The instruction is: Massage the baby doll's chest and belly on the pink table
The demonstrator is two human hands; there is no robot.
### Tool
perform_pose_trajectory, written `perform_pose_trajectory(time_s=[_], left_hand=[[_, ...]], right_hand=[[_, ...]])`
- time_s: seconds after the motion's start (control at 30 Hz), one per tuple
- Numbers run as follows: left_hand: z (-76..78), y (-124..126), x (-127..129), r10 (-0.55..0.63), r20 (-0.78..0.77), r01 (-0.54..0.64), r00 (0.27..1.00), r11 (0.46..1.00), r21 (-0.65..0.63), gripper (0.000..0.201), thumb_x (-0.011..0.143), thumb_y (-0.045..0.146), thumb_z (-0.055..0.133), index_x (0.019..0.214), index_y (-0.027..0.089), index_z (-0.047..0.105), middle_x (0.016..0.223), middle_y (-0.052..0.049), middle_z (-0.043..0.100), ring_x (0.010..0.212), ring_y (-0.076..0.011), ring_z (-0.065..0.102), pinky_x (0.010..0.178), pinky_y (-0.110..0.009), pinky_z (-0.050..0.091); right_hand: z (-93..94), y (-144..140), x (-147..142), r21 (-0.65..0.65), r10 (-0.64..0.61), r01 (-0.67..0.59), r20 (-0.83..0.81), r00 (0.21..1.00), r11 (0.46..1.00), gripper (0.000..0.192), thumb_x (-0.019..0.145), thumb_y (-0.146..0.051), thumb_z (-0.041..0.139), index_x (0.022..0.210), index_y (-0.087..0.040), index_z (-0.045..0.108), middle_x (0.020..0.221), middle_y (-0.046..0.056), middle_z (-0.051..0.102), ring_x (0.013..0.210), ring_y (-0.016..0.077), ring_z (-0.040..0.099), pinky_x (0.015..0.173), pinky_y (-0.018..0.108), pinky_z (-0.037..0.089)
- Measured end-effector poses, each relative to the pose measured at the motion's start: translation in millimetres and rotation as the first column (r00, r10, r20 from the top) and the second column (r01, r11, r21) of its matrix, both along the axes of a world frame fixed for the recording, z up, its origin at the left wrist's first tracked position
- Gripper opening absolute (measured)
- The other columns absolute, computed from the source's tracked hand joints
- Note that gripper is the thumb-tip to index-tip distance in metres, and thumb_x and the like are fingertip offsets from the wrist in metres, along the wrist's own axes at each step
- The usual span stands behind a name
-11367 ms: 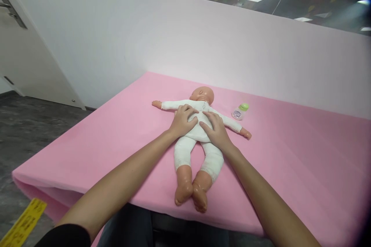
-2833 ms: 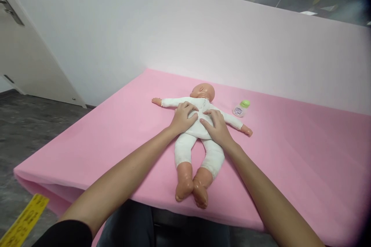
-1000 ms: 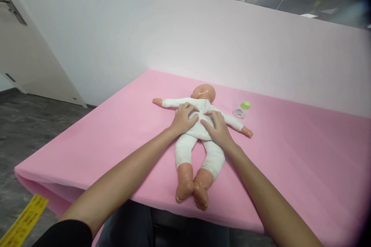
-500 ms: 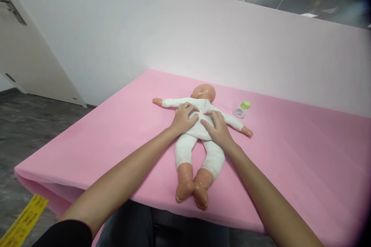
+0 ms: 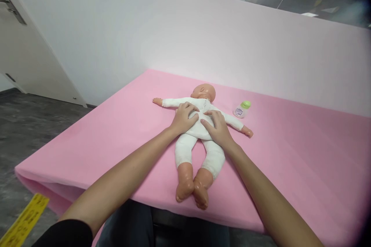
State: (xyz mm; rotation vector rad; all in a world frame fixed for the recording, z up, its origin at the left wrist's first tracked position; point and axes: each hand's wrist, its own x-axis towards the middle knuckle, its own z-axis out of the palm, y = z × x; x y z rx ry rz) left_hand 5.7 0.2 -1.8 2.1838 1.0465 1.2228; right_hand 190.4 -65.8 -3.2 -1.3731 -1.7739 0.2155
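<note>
A baby doll (image 5: 199, 129) with a white cloth body lies face down on the pink-covered table, its head turned to the left. Its arms stretch out to both sides and its feet point toward me. My left hand (image 5: 185, 117) rests on the left side of the doll's back, fingers spread and curving toward the middle. On the right side of the back lies my right hand (image 5: 216, 123), its fingers also apart. Neither hand grasps anything. A small clear bottle (image 5: 239, 112) with a green cap stands beyond the doll's right-side arm.
The pink cloth (image 5: 116, 135) covers the table and hangs over its front edge. A white wall (image 5: 179, 34) rises behind the table, and a door (image 5: 34, 54) is at the far left. A yellow printed strip (image 5: 26, 218) shows at the lower left.
</note>
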Motion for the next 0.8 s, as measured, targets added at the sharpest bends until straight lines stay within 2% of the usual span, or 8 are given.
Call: perform_pose_trajectory(time_s=[0.23, 0.3, 0.37, 0.47, 0.57, 0.67, 0.73, 0.8], left_hand=[[0.6, -1.9, -2.2, -0.003, -0.011, 0.004, 1.0, 1.0, 0.01, 0.02, 0.087, 0.023, 0.06, 0.103, 0.024, 0.071, 0.111, -0.005, 0.064, 0.115, -0.0272, 0.054, 0.109, -0.05, 0.043], [6.9, -6.3, -2.2, 0.003, 0.011, -0.004, 1.0, 0.999, 0.035, 0.02, 0.086, 0.02, 0.06, 0.102, 0.023, 0.07, 0.109, -0.005, 0.064, 0.114, -0.0266, 0.055, 0.109, -0.049, 0.044], [22.6, -15.4, -2.0, -0.01, 0.08, 0.002, 0.997, 0.995, 0.095, 0.021, 0.084, 0.016, 0.058, 0.101, 0.023, 0.069, 0.109, -0.006, 0.064, 0.113, -0.0253, 0.057, 0.109, -0.046, 0.045], [66.8, -36.9, -3.7, -0.076, 0.223, 0.02, 0.972, 0.97, 0.243, 0.019, 0.091, 0.018, 0.055, 0.105, 0.023, 0.067, 0.114, -0.006, 0.066, 0.116, -0.0242, 0.059, 0.105, -0.042, 0.049], [126.9, -59.0, -10.5, -0.104, 0.366, -0.006, 0.925, 0.957, 0.289, 0.021, 0.1, 0.025, 0.045, 0.102, 0.024, 0.066, 0.109, -0.006, 0.067, 0.109, -0.0234, 0.063, 0.097, -0.042, 0.054], [185.3, -77.3, -24.3, -0.255, 0.45, 0.085, 0.856, 0.928, 0.364, 0.024, 0.101, 0.029, 0.044, 0.095, 0.023, 0.067, 0.095, -0.004, 0.064, 0.098, -0.0217, 0.066, 0.092, -0.041, 0.056], [214.1, -89.9, -39.7, -0.36, 0.523, 0.116, 0.773, 0.89, 0.441, 0.024, 0.099, 0.025, 0.044, 0.094, 0.02, 0.067, 0.089, -0.002, 0.06, 0.091, -0.0192, 0.067, 0.09, -0.041, 0.055], [231.0, -102.3, -59.6, -0.398, 0.599, 0.044, 0.694, 0.855, 0.517, 0.032, 0.102, 0.025, 0.037, 0.096, 0.019, 0.067, 0.091, -0.003, 0.059, 0.089, -0.0182, 0.066, 0.089, -0.041, 0.055]], right_hand=[[-1.1, 0.3, -1.9, 0.015, 0.004, -0.004, -0.003, 1.0, 1.0, 0.027, 0.094, -0.045, 0.063, 0.115, -0.028, 0.06, 0.121, 0.008, 0.062, 0.12, 0.0314, 0.055, 0.11, 0.054, 0.042], [-3.1, 2.2, -2.5, 0.016, 0.012, -0.012, -0.011, 1.0, 1.0, 0.027, 0.094, -0.045, 0.064, 0.114, -0.028, 0.061, 0.121, 0.008, 0.062, 0.121, 0.0313, 0.055, 0.111, 0.054, 0.042], [-5.2, 4.7, -3.5, 0.019, 0.011, -0.011, -0.028, 1.0, 1.0, 0.027, 0.094, -0.045, 0.063, 0.114, -0.028, 0.06, 0.119, 0.007, 0.063, 0.121, 0.0311, 0.055, 0.111, 0.054, 0.042], [-6.0, 6.8, -6.2, 0.043, 0.009, -0.008, -0.038, 0.999, 0.999, 0.026, 0.094, -0.044, 0.063, 0.115, -0.028, 0.06, 0.118, 0.007, 0.063, 0.12, 0.0313, 0.056, 0.111, 0.054, 0.042], [-3.7, 5.9, -9.6, 0.027, 0.012, -0.011, -0.047, 0.999, 1.0, 0.025, 0.095, -0.043, 0.062, 0.114, -0.028, 0.061, 0.12, 0.007, 0.063, 0.122, 0.0316, 0.056, 0.111, 0.055, 0.043], [-1.3, 4.3, -12.5, 0.009, 0.009, -0.009, -0.069, 0.998, 1.0, 0.024, 0.095, -0.042, 0.062, 0.115, -0.029, 0.061, 0.121, 0.007, 0.062, 0.121, 0.0308, 0.056, 0.11, 0.054, 0.044], [-1.1, 4.3, -13.7, 0.025, 0.009, -0.007, -0.079, 0.997, 1.0, 0.023, 0.094, -0.041, 0.063, 0.114, -0.029, 0.062, 0.12, 0.007, 0.062, 0.118, 0.0308, 0.057, 0.109, 0.054, 0.045], [-2.0, 5.3, -14.3, 0.047, 0.012, -0.008, -0.085, 0.996, 0.999, 0.022, 0.093, -0.04, 0.064, 0.113, -0.03, 0.062, 0.118, 0.007, 0.063, 0.116, 0.0313, 0.058, 0.108, 0.055, 0.046]])
